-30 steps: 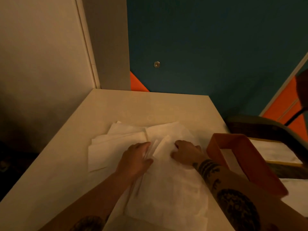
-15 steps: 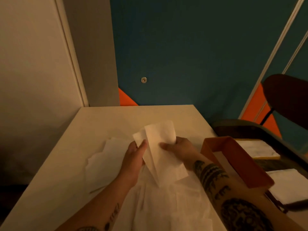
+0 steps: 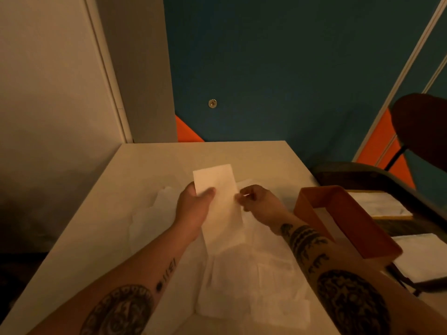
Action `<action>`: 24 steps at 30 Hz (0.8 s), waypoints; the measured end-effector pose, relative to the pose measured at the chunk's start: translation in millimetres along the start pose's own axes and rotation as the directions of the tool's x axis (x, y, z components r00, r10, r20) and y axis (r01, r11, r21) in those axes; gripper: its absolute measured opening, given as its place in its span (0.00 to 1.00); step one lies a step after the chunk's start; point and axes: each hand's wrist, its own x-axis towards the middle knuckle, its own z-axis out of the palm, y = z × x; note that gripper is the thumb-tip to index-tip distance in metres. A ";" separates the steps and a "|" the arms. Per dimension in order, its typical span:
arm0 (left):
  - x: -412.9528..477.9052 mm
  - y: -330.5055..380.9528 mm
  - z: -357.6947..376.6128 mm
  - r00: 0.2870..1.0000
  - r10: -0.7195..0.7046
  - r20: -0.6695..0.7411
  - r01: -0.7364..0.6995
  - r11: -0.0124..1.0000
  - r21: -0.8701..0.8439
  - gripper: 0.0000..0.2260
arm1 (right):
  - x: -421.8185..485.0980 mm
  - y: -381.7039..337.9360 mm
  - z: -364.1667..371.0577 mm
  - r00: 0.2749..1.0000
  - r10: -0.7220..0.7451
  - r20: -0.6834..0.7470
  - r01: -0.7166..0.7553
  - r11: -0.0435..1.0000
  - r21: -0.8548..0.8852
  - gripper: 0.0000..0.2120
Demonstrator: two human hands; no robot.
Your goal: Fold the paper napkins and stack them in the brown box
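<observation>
I hold a folded white paper napkin (image 3: 221, 204) raised above the table as a long narrow strip. My left hand (image 3: 194, 209) pinches its left edge, thumb on top. My right hand (image 3: 257, 201) pinches its right edge with the fingertips. Under the hands, several loose unfolded napkins (image 3: 254, 281) lie spread over the white table (image 3: 96, 233). The brown box (image 3: 348, 221), open on top, stands at the table's right edge beside my right forearm. Its contents are hard to make out from here.
A white wall and door frame (image 3: 106, 76) close off the left. Right of the table, a dark chair (image 3: 423, 131) and a lower surface with white sheets (image 3: 377, 204) stand by the blue wall.
Both hands lifted one napkin off the pile on the table and now hold it up as a flat folded strip. The view tilted upward.
</observation>
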 end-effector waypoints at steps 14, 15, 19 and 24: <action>16.6 2.3 -21.7 0.998 0.017 -0.062 -0.017 1.000 0.010 0.08 | -2.1 48.5 5.7 0.984 0.154 0.088 -0.052 0.723 -0.689 0.29; 17.0 1.8 -23.8 0.998 0.011 -0.068 -0.011 1.000 0.005 0.09 | -1.1 47.5 4.4 0.981 0.166 0.097 -0.059 0.741 -0.669 0.29; 18.1 1.0 -30.4 0.996 0.000 -0.088 -0.001 1.000 -0.009 0.10 | 1.1 43.1 -4.7 0.990 0.116 0.077 -0.044 0.789 -0.613 0.21; 17.0 -0.8 -36.1 0.993 -0.018 -0.113 0.014 0.999 -0.033 0.08 | -2.3 26.4 -22.1 0.995 0.099 0.032 -0.073 0.885 -0.459 0.18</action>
